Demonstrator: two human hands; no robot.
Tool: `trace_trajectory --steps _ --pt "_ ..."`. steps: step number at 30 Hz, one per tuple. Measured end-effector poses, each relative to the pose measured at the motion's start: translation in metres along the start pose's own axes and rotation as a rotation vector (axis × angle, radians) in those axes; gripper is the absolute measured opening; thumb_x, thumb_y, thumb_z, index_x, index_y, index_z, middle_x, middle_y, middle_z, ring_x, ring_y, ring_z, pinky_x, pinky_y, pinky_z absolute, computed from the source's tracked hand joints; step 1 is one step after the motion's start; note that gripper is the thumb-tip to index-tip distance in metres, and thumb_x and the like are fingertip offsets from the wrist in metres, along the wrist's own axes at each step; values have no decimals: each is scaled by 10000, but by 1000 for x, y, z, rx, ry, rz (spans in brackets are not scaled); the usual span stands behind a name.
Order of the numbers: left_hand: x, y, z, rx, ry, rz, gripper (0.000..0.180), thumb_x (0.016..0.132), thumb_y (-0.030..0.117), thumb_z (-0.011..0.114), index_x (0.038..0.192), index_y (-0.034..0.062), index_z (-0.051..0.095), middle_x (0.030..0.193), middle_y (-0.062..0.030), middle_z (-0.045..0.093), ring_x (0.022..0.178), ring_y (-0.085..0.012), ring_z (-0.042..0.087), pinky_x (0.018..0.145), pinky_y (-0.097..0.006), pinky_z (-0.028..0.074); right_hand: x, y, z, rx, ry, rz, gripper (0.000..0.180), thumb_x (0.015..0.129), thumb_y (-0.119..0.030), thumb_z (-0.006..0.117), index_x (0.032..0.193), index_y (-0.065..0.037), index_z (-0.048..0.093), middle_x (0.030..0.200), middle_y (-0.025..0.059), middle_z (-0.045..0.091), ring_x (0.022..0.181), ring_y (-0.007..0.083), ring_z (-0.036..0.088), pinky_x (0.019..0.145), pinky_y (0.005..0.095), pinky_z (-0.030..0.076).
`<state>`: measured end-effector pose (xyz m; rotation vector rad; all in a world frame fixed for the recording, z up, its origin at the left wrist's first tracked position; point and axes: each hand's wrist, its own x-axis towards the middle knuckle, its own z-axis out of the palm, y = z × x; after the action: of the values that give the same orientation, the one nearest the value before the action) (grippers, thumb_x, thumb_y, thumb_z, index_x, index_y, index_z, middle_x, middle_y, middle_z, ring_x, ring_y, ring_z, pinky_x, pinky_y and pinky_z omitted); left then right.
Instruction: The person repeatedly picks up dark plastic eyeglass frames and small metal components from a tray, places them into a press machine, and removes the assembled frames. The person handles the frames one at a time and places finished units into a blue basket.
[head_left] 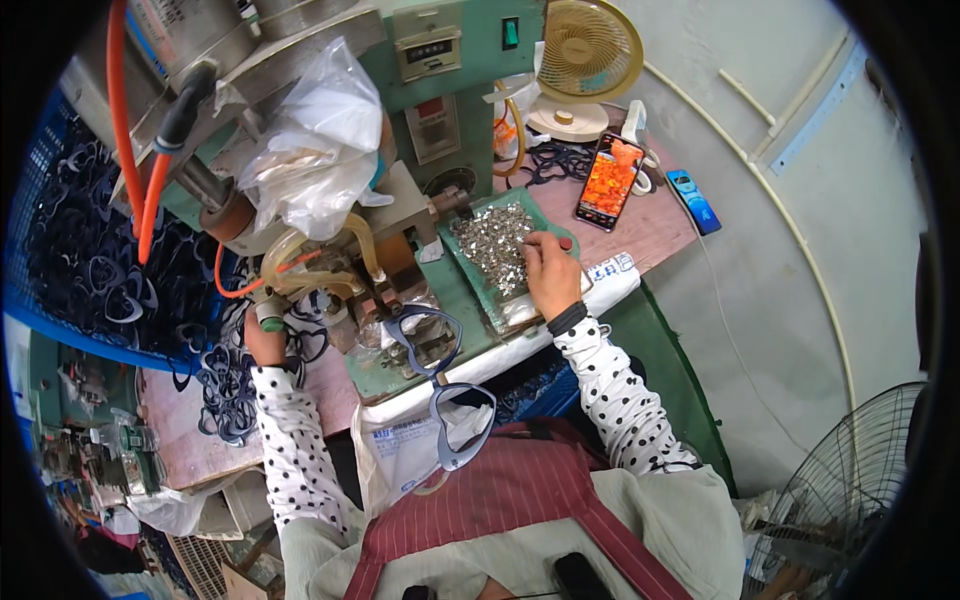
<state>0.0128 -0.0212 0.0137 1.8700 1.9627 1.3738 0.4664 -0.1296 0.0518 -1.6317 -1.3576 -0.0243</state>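
Blue-grey eyeglass frame (440,380): here it is, at the front of the green machine (375,383), upper rim against the metalwork, lower rim out past the near edge.
Long axis: slanting, running from the machine toward the wearer and a little right; the bridge sits midway, the lower rim pointing at the striped apron (480,490).
Right hand (553,275): over the green tray (474,287), fingertips down at the small shiny metal pieces (492,245); the grip is bunched, fingers curled close, but whether a piece is pinched, I cannot tell.
Left hand (264,340): beside the dark frames (228,395) on the pinkish table (200,455); fingers hidden, so its grip I cannot tell.
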Motion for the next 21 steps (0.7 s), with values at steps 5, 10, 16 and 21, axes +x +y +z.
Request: trace_trajectory --steps 5,10,16,21 --pt "-42 56 -36 -35 70 -101 104 949 111 525 969 10 537 773 -157 610 666 -274 631 599 -371 480 7 -41 -15 194 -39 -71 43 772 -61 701 812 -63 686 875 82 683 787 283 621 700 352 484" --pt "-76 128 -47 -289 97 11 74 952 78 539 971 12 567 755 -89 601 639 -171 572 596 -286 458 12 -110 -47 644 -470 179 159 821 23 646 963 13 716 858 37 666 767 81 582 686 209 450" --pt "-95 187 -67 -179 143 327 151 862 -33 544 993 -10 615 876 -141 620 809 -321 587 804 -382 457 8 -154 -43 592 -626 214 283 776 12 701 1055 26 654 858 36 660 726 51 558 627 186 423" --pt "-95 206 -77 -197 93 716 370 689 -6 667 1053 41 623 943 -83 629 839 -256 602 835 -440 457 11 -171 -30 776 -571 315 440 734 -22 728 1102 -2 487 822 101 698 606 40 541 549 214 431"
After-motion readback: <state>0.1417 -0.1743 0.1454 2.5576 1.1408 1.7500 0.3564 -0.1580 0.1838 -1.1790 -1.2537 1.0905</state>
